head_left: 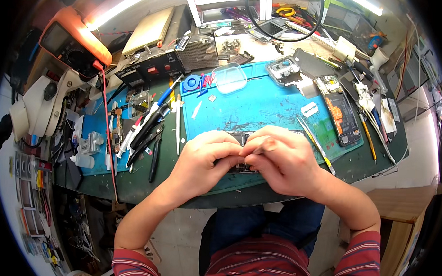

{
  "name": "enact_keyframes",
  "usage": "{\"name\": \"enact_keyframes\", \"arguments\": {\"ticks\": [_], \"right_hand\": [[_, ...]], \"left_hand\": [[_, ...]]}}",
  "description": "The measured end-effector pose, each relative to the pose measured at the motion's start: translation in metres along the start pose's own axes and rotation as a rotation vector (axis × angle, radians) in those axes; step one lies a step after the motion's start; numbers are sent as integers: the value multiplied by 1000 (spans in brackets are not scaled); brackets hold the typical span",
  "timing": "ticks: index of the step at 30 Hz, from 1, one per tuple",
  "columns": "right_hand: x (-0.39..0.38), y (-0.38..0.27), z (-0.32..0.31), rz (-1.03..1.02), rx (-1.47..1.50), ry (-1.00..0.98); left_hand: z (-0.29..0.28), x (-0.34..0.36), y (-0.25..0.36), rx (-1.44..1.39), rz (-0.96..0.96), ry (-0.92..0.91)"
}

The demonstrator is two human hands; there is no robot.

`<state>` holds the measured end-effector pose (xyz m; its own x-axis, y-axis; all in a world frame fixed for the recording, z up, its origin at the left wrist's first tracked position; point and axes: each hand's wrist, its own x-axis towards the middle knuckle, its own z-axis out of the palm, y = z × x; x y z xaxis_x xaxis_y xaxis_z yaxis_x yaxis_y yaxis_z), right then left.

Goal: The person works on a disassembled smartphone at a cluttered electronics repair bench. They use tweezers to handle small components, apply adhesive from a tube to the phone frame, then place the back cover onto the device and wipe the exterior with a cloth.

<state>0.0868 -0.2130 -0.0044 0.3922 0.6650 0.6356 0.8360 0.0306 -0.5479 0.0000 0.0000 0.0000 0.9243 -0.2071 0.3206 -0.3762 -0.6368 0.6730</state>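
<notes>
My left hand (205, 159) and my right hand (286, 162) meet at the front edge of the blue mat (246, 102). Their thumbs and forefingers are pinched together almost tip to tip. Whatever is between the left fingers is too small to make out. A short, thin, dark shape (265, 148) shows at the right hand's curled fingers; its kind cannot be told. Directly below both hands lies a dark phone body (239, 136), largely covered by them, with some inner parts showing near the left thumb.
An opened phone (342, 113) lies to the right, beside tweezers (318, 147) and a razor blade (309, 109). Beyond are a clear plastic box (229, 78) and a phone frame (284, 70). Pliers (155, 157) and a red cable (107, 134) are left, below an orange multimeter (73, 43).
</notes>
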Motion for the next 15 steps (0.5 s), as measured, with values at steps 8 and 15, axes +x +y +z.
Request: {"name": "enact_keyframes", "arguments": {"ticks": [8,15], "right_hand": [[13,-21,-9,154,458,367],[10,-34,-21,113,270,208]], "left_hand": [[-8,-2,14,-218,-88,219],[-4,-11,26,-260,-111,211]]}}
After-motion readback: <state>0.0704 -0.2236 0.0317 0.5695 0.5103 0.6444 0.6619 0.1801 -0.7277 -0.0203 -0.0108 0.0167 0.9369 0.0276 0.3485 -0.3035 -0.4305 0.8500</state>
